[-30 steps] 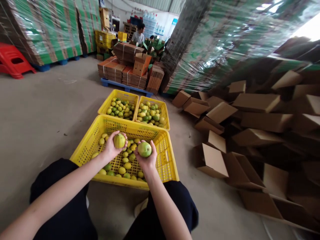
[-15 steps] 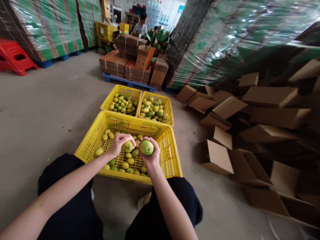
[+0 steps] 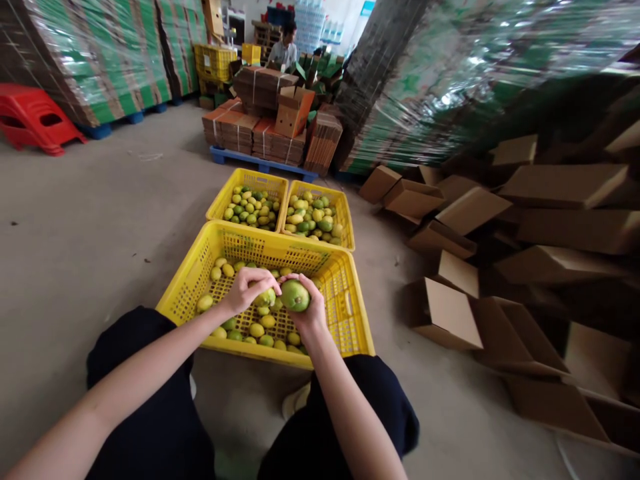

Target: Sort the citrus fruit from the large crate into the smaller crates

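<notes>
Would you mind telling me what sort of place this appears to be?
It looks like a fruit-packing warehouse, most likely: yellow plastic crates hold lemon-like fruit, bundled flat cardboard boxes sit on a blue pallet, and tall plastic-wrapped stacks stand on both sides.

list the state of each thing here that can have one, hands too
left hand, closed over a yellow-green round fruit
right hand, cupping a pale green round fruit
large yellow rectangular plastic crate, sparsely filled with yellow and green fruit
two smaller yellow plastic crates, more densely filled
red plastic stool, standing upright
brown cardboard boxes, loosely heaped
flat brown cardboard bundles, strapped and stacked
</notes>
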Tool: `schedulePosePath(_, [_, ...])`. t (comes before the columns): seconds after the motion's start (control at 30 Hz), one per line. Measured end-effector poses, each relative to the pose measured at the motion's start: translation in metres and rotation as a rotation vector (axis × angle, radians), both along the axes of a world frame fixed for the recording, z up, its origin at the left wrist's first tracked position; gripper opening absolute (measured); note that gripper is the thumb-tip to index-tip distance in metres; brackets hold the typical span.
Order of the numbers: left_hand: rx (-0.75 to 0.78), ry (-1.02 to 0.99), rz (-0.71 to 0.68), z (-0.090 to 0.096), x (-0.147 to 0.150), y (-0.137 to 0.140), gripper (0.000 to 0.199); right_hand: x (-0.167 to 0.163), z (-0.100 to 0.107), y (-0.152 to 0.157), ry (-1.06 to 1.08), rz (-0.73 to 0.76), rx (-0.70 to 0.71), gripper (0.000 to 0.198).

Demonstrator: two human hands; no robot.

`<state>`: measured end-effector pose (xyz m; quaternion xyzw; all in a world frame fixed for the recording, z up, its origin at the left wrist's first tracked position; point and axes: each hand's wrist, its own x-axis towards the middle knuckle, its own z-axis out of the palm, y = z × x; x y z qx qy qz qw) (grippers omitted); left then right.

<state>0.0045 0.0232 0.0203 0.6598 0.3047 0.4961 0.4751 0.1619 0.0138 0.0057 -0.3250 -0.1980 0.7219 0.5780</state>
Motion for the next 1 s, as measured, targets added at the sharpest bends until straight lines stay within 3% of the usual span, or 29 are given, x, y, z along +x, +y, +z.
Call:
schedulePosePath(0.17, [-0.163, -0.162, 0.045, -0.005, 0.002, 0.004, 0.039, -0.003, -0.006, -0.001, 0.025, -0.082, 0.029, 0.027])
schedulePosePath(0.4, [-0.767, -0.668, 0.185, -0.003, 0.002, 0.016, 0.034, 0.0, -0.006, -0.002, 0.033, 0.05, 0.111, 0.051])
schedulePosePath(0.57, [-1.122, -0.951, 0.244, 0.003, -0.005, 0.019, 0.025, -0.002, -0.004, -0.002, 0.03, 0.072, 0.098, 0.054])
schedulePosePath(0.8, [-1.159, -1.035, 0.198, 0.0, -0.007, 0.022, 0.027, -0.002, -0.009, 0.001, 0.021, 0.046, 0.055, 0.048])
schedulePosePath(1.0, [-1.101, -0.96, 0.143, 0.004, -0.006, 0.021, 0.035, -0.002, -0.006, 0.0, -0.049, 0.048, 0.067, 0.045])
